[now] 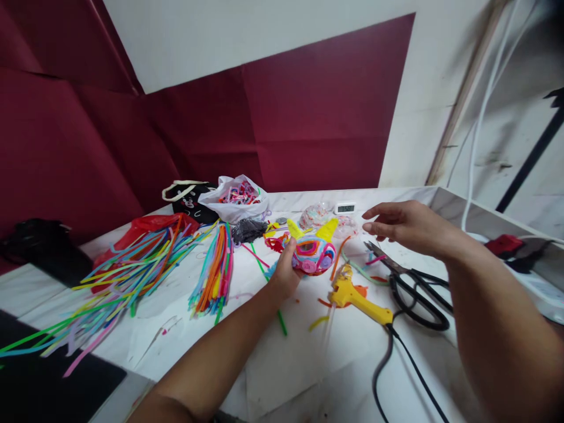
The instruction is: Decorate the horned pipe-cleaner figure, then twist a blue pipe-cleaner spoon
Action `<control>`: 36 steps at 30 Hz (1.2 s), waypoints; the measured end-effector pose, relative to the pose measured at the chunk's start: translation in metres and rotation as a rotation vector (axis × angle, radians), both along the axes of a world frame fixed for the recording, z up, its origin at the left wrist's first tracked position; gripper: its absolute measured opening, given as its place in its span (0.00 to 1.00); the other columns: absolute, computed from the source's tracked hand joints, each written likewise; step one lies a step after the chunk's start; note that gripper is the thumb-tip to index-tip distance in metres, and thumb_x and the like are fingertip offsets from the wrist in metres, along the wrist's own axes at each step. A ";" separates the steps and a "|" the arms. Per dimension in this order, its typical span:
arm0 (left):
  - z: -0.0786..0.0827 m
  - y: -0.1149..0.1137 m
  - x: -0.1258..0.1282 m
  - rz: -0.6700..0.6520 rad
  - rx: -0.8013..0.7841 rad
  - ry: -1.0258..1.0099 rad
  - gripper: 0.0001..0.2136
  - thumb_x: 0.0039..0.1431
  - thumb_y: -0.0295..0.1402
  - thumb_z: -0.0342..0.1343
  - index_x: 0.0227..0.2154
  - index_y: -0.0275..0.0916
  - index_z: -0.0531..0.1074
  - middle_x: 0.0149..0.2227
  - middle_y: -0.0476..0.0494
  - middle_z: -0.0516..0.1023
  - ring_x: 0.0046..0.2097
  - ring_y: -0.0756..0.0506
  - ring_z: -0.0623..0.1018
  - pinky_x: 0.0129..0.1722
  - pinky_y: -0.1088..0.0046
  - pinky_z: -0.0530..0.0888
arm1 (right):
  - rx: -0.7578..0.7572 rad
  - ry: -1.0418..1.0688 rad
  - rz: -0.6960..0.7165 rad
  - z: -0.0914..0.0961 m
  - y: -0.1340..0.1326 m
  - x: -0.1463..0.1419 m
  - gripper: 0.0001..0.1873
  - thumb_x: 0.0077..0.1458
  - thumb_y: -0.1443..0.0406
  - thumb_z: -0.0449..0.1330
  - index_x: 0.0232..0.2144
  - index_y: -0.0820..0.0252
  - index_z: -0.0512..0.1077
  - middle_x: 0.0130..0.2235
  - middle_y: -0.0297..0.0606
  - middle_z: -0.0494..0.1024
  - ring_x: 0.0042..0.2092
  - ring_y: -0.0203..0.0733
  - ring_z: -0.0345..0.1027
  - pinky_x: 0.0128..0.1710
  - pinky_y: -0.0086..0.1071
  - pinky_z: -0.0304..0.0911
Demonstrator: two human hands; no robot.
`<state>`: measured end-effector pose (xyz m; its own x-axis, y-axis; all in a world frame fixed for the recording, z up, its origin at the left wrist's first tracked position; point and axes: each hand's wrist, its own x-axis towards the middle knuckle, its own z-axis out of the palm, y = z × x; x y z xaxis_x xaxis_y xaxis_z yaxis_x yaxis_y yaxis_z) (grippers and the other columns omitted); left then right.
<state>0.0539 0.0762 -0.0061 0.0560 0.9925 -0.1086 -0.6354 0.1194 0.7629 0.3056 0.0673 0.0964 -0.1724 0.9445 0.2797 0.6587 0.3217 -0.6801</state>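
One fuzzy, rounded pipe-cleaner figure with two yellow pointed horns sits at table centre, clamped in the left hand. At its three o'clock hovers the right hand, fingers loosely apart, empty. Below lie one yellow plastic glue gun and one pair of black-handled scissors.

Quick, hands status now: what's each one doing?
Left hand: closed on the colourful pipe-cleaner craft piece, holding it just above the table.
Right hand: open, holding nothing, hovering above the scissors.
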 end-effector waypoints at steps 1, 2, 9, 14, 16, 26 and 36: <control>0.001 -0.001 0.001 -0.002 0.004 -0.005 0.18 0.62 0.44 0.54 0.46 0.36 0.74 0.45 0.40 0.82 0.45 0.44 0.81 0.48 0.65 0.78 | -0.004 -0.032 -0.002 0.000 0.000 -0.001 0.21 0.49 0.50 0.63 0.38 0.59 0.77 0.27 0.38 0.80 0.27 0.42 0.73 0.25 0.33 0.64; 0.002 -0.002 0.001 -0.003 0.010 -0.010 0.18 0.62 0.45 0.54 0.46 0.36 0.74 0.45 0.41 0.82 0.45 0.44 0.82 0.48 0.65 0.78 | -0.011 -0.066 0.000 -0.001 0.001 -0.002 0.20 0.49 0.51 0.63 0.38 0.59 0.77 0.27 0.37 0.80 0.26 0.41 0.73 0.25 0.33 0.64; 0.006 -0.005 0.004 -0.020 0.051 -0.029 0.18 0.63 0.44 0.52 0.46 0.35 0.74 0.45 0.39 0.82 0.47 0.41 0.81 0.50 0.62 0.77 | -0.083 -0.109 0.086 -0.017 0.007 -0.024 0.27 0.45 0.50 0.67 0.46 0.57 0.76 0.36 0.39 0.82 0.31 0.43 0.74 0.29 0.33 0.68; 0.009 -0.007 0.004 -0.037 0.104 -0.018 0.18 0.63 0.44 0.52 0.47 0.34 0.73 0.43 0.38 0.82 0.50 0.39 0.79 0.52 0.60 0.75 | -0.268 0.058 0.193 -0.028 0.006 -0.041 0.39 0.42 0.53 0.70 0.56 0.57 0.69 0.45 0.44 0.80 0.33 0.44 0.76 0.26 0.31 0.71; 0.008 -0.007 0.003 -0.061 0.151 -0.018 0.19 0.62 0.45 0.54 0.47 0.35 0.74 0.43 0.38 0.82 0.51 0.39 0.79 0.52 0.60 0.75 | -0.293 0.105 0.224 -0.031 0.005 -0.045 0.40 0.42 0.54 0.71 0.57 0.57 0.67 0.47 0.46 0.79 0.35 0.45 0.77 0.26 0.30 0.72; -0.001 0.000 -0.001 -0.070 0.249 0.000 0.22 0.58 0.48 0.58 0.49 0.37 0.72 0.42 0.38 0.80 0.50 0.40 0.78 0.48 0.64 0.75 | -0.470 0.152 0.251 -0.037 0.007 -0.058 0.50 0.43 0.51 0.70 0.63 0.61 0.55 0.56 0.50 0.71 0.39 0.44 0.76 0.33 0.33 0.74; 0.001 -0.004 -0.002 0.009 0.307 0.092 0.19 0.55 0.48 0.60 0.44 0.41 0.71 0.44 0.43 0.78 0.49 0.42 0.78 0.48 0.66 0.74 | -0.539 0.281 0.338 -0.038 -0.005 -0.078 0.34 0.43 0.48 0.69 0.48 0.58 0.67 0.45 0.43 0.77 0.32 0.39 0.75 0.31 0.33 0.74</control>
<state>0.0523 0.0725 -0.0054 0.0510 0.9800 0.1923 -0.5623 -0.1309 0.8165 0.2276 0.0621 0.0588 -0.4709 0.8716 -0.1363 0.3572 0.0471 -0.9328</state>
